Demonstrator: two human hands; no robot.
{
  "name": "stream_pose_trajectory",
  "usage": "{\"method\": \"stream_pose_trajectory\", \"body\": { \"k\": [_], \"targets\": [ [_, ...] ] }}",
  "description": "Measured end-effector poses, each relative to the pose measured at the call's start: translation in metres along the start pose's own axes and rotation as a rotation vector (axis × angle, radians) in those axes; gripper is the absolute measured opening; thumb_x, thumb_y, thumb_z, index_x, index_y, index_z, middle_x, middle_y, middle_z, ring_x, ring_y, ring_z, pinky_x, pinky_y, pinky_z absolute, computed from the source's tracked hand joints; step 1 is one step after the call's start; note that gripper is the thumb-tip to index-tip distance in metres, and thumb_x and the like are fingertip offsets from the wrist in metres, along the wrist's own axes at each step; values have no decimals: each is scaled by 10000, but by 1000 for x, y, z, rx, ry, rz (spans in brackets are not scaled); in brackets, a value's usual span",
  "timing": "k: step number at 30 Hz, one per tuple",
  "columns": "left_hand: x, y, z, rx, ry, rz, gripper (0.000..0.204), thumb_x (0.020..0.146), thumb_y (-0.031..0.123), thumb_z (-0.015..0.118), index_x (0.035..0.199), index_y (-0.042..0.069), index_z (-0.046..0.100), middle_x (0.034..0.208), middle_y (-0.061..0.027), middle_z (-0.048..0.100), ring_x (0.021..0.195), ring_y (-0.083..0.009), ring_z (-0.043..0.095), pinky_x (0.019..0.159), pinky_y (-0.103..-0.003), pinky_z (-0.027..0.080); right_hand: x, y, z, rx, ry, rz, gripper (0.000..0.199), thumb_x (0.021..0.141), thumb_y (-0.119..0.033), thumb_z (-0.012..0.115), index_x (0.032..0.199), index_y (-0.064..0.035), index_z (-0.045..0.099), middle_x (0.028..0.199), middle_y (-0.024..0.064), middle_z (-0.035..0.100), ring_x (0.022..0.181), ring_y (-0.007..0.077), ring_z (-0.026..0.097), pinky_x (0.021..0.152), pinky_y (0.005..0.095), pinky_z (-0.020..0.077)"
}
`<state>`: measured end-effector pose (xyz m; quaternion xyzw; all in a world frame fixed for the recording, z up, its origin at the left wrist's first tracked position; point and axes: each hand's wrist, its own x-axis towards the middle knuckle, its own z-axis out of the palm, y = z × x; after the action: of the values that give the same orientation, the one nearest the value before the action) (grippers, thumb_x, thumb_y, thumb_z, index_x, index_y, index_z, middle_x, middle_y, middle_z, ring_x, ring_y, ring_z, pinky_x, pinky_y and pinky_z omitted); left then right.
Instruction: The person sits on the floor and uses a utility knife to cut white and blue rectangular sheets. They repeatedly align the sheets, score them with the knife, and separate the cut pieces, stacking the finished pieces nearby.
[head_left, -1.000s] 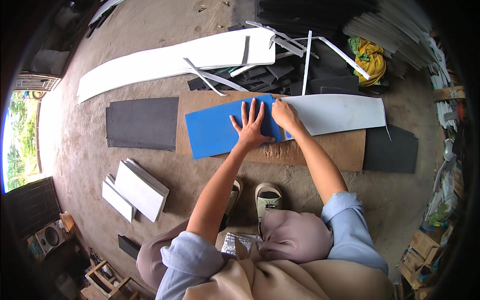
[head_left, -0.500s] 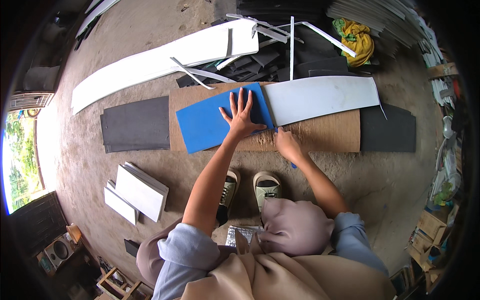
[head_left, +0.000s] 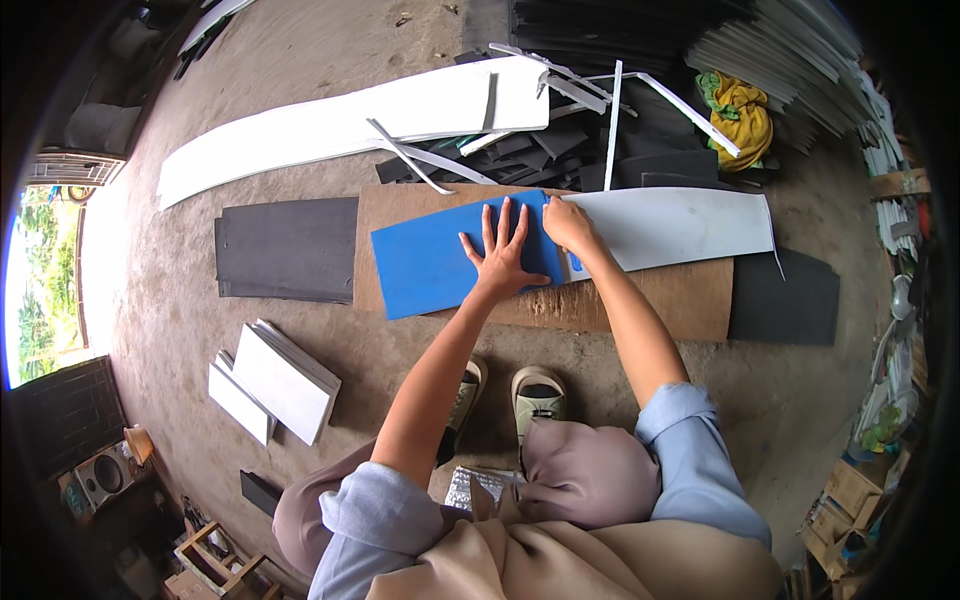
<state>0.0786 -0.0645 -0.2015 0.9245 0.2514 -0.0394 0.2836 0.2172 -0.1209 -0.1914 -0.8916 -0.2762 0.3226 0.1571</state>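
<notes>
My left hand point(head_left: 502, 262) lies flat with spread fingers on a blue rectangular sheet point(head_left: 420, 262), pressing it down. The blue sheet overlaps the left part of a long white foam sheet point(head_left: 680, 225). My right hand point(head_left: 571, 222) is closed round a blue utility knife point(head_left: 574, 261) at the far end of the blue sheet's right edge. Part of its handle shows below the fist; the blade is hidden. Both sheets rest on a brown wooden board point(head_left: 650, 292), whose surface is scratched near its front edge.
Dark sheets point(head_left: 285, 248) extend left of the board, and another dark sheet point(head_left: 785, 300) lies right. Behind are a long white sheet point(head_left: 330, 120), black offcuts point(head_left: 540, 150) and a yellow-green cloth point(head_left: 740, 120). White blocks point(head_left: 285, 385) lie near my feet at left.
My right hand has moved away from me along the blue sheet's right edge, from its near corner to its far corner. My left hand stays pressed on the blue sheet. The view has shifted slightly.
</notes>
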Motion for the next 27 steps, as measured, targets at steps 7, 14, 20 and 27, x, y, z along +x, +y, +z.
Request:
{"method": "stream_pose_trajectory", "body": {
  "k": [7,14,20,27],
  "targets": [
    [2,-6,-1,6,29,-4,1200,398,441,796,1382,227,144,1450,-42,12,1322,-309,-69,910,-666,-79,-102,40,36,-98,-105,14,292,883,-218,347,1003,26,454,827,280,583,827,414,574,698,485,464],
    [1,-3,1,9,33,19,1169,433,464,779,1382,198,151,1449,-43,33,1323,-307,-56,912,-669,-75,-122,51,15,-120,-41,-57,300,886,-244,363,924,17,507,748,248,594,735,409,587,657,479,466],
    [-3,10,10,87,292,-18,1033,529,518,710,1367,177,211,1441,-31,97,1328,-282,-2,926,-666,-64,-49,40,-28,-201,410,-207,300,701,-152,650,891,32,509,918,176,547,988,302,496,813,408,411],
    [-4,37,5,56,273,-150,960,555,423,728,1338,133,253,1423,-40,153,1324,-303,22,937,-673,-17,3,48,-6,-201,314,-564,594,616,-171,734,1074,39,418,1083,161,430,1071,316,411,1001,469,226]
  ]
}}
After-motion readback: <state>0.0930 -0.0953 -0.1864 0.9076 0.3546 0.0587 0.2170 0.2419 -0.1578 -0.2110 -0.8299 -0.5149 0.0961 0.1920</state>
